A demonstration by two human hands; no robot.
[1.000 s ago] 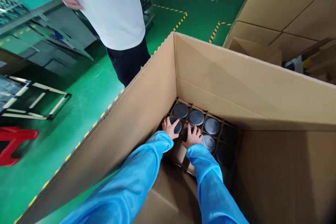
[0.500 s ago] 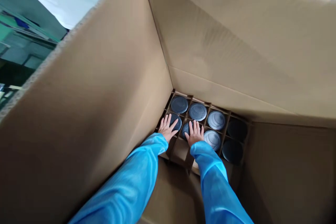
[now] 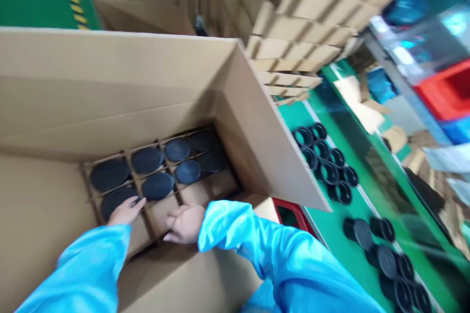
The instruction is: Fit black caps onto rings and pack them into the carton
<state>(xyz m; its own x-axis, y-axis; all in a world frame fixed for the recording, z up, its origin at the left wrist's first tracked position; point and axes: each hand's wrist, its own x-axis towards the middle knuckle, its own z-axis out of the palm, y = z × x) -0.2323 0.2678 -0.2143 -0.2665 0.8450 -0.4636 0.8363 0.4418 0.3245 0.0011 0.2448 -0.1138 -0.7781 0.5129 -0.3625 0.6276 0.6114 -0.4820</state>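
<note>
While both arms in blue sleeves are reached down into the carton [image 3: 154, 73], the left hand [image 3: 125, 211] is laid with its fingers loosely spread at the near edge of a dark lid [image 3: 116, 199] seated in the near-left cell of the divider [image 3: 141, 183]; nothing is gripped by it. The right hand [image 3: 185, 222] is held open, palm partly up, fingers relaxed and apart, above an unfilled cell [image 3: 161, 212] in the near row, and nothing is clasped in it either. Whether the cardboard is touched by it cannot be told through the blur.

The divider is set on the carton floor against the far wall. Eight cells are seen filled with round dark lids: four in the far row and four in the row before it, the rightmost ones lying in shadow. The near row of cells shows bare cardboard.

Outside the carton, to the right, a green table [image 3: 330, 234] is seen bearing a cluster of black rings [image 3: 325, 161] and, nearer the lower corner, a second group of lids and rings [image 3: 385, 259]. Stacked flat cardboard [image 3: 301, 24] is piled behind, and a red bin [image 3: 446, 90] is seen at the far right.
</note>
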